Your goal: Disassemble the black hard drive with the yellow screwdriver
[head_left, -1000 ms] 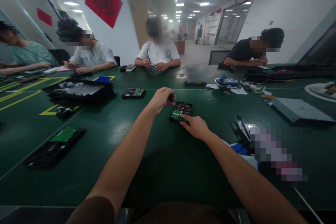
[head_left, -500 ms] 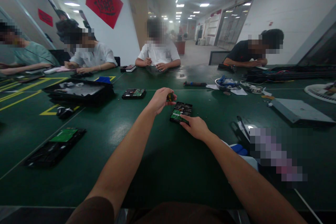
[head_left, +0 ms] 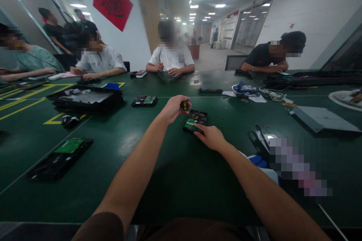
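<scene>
Against the earlier frame, more yellow shows on the black-and-yellow tool handle [head_left: 185, 106] held in the curled fingers of the left hand [head_left: 173, 109], while the hard drive [head_left: 195, 119] lies on the desk [head_left: 181, 180] just right of them, near right corner clamped by the fingers of the right hand [head_left: 212, 135].

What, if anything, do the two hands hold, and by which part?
The left hand grips a black-and-yellow object; which part is unclear. The right hand holds the green-boarded device at its near right corner.
</scene>
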